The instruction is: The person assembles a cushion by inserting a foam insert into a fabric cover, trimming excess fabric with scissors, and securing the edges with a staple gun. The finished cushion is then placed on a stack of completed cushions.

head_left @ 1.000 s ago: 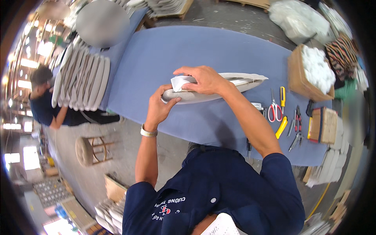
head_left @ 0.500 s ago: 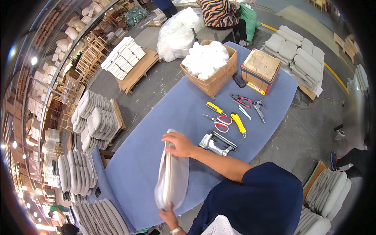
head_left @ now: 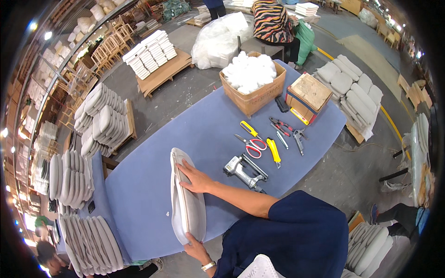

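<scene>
A light grey padded seat cushion point(head_left: 193, 211) stands tilted on its long edge on the blue-covered table point(head_left: 139, 194), a pale rim line running along its length. My left hand point(head_left: 197, 250), with a watch at the wrist, grips the cushion's near end, thumb on the rim. Higher up, my right hand point(head_left: 194, 178) holds the rim and face near the far end, fingers bent over it. Right of the cushion lies a silver staple gun point(head_left: 243, 171). Beyond it are red-handled scissors point(head_left: 252, 146), a yellow screwdriver point(head_left: 249, 129), a yellow utility knife point(head_left: 273, 152) and red-handled pliers point(head_left: 281, 125).
A carton of white stuffing point(head_left: 252, 95) and a smaller closed box point(head_left: 308, 97) stand at the table's far end. Grey cushions are stacked at left point(head_left: 72, 178), near left point(head_left: 90, 245) and far right point(head_left: 343, 83). A person in a striped top point(head_left: 272, 23) sits beyond the table.
The cushion and both my hands appear further left and its rim tilts left. My right hand has slid from the top end down onto the rim and face. The view has shifted slightly.
</scene>
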A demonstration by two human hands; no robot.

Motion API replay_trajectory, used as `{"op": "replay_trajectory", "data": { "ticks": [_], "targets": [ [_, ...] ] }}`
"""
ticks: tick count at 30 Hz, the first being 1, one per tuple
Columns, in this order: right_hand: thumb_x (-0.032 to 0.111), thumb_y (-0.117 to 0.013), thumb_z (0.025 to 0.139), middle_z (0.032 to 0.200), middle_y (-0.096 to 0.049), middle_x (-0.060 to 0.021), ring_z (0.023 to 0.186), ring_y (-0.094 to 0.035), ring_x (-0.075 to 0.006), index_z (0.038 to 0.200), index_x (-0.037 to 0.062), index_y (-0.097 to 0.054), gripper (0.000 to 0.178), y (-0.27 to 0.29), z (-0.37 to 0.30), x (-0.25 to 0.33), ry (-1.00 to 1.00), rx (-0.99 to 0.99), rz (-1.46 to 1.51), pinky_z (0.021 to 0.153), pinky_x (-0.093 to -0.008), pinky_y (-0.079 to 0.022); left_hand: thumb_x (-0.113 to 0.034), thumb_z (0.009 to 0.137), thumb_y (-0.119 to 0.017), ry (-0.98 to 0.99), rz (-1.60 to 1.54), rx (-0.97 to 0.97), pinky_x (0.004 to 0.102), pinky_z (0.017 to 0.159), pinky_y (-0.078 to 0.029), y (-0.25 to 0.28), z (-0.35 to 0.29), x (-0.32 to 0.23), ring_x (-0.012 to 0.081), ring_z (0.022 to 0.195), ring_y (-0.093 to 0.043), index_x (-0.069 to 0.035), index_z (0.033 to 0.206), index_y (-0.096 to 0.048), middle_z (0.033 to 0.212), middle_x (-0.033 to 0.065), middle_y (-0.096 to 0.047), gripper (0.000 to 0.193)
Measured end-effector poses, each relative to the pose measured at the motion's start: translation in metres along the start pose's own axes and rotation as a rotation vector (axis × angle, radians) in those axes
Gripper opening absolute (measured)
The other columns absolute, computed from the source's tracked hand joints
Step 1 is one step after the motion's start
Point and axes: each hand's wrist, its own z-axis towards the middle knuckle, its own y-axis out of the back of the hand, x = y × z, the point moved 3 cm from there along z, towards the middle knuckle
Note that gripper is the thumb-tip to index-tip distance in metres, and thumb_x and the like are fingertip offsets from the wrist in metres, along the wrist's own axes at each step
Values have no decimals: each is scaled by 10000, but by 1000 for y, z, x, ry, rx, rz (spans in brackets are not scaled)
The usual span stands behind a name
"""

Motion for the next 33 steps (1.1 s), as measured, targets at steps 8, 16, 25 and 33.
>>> {"op": "replay_trajectory", "data": {
  "ticks": [8,16,25,33],
  "targets": [
    [201,-682,884,1669,-199,-222,1499,-306,-411,1555,140,-388,736,8,3,17,216,-82,-284,1195,-558,-298,-449,1004,-634,-262,-84,-119,306,471,-512,-3,1,23,199,692,-612,100,1100,-611,886,161,-648,557],
    [164,-624,862,1498,-507,-118,1440,-409,-301,1260,112,-651,402,-15,15,9,231,-70,-409,1207,-561,-258,-331,967,-727,-337,-47,-3,318,439,-464,28,75,-6,148,630,-543,107,1021,-650,816,117,-634,448],
    [296,-665,873,1189,-691,-124,1121,-617,-352,1128,107,-713,322,84,-8,55,173,247,-254,1085,-503,-399,-205,787,-845,-1095,302,153,298,565,-386,91,89,-250,148,637,-474,-29,1036,-744,841,50,-641,320],
    [334,-828,806,1494,-481,-243,1382,-460,-419,1506,92,-427,843,36,0,135,481,70,109,1148,-482,-389,-108,892,-727,-1124,73,443,391,1140,-393,31,146,-307,268,1328,-562,-54,1188,-739,1315,118,-687,301]
  ]
}}
